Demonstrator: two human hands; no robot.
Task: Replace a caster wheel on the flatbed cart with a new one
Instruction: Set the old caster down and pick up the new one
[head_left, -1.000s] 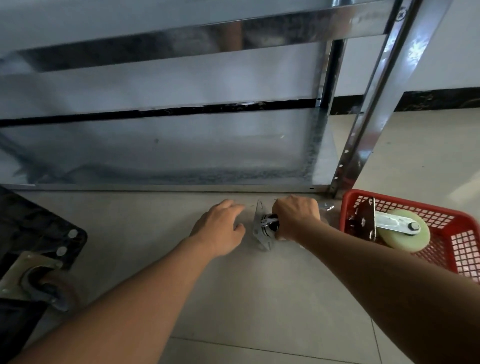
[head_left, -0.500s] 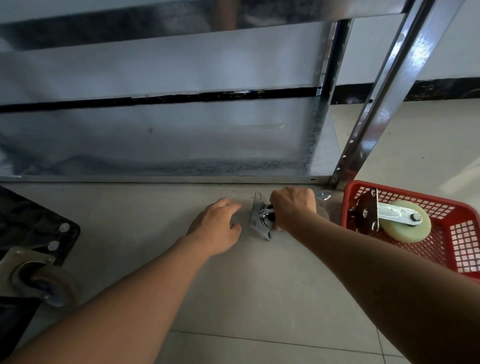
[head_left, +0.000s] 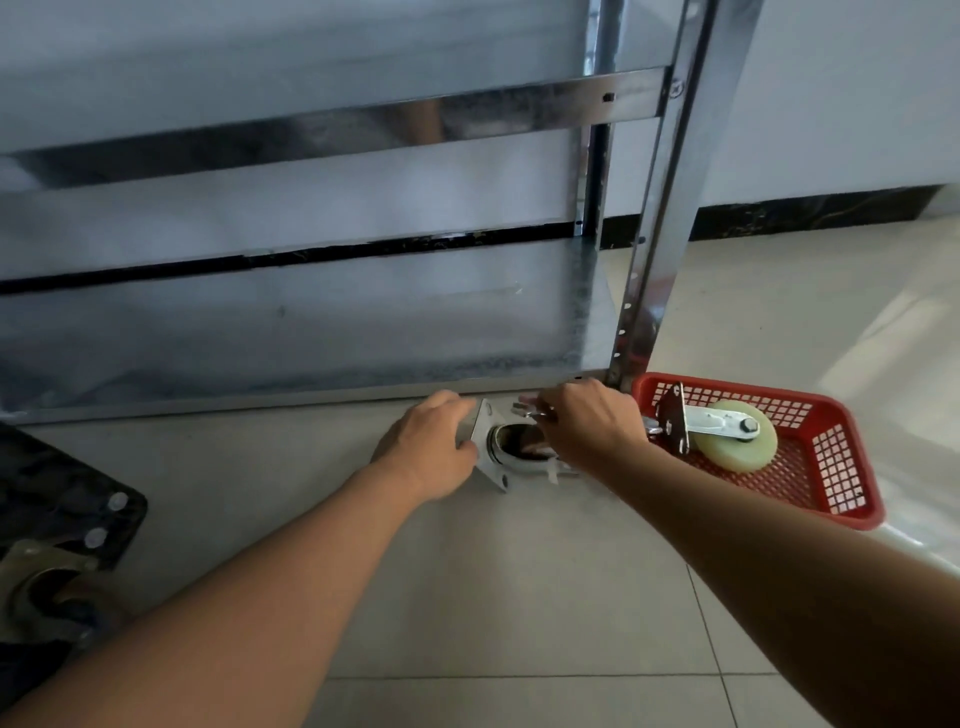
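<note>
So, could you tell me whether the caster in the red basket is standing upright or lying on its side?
On its side: the caster lies in the red basket, mounting plate on edge.

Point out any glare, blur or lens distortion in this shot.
Head view: glare streaks the chrome upright and the floor tiles at right; wide-angle bending curves the shelf rail; the old cart wheel at the left edge is soft and dim; both hands look sharp.
</note>
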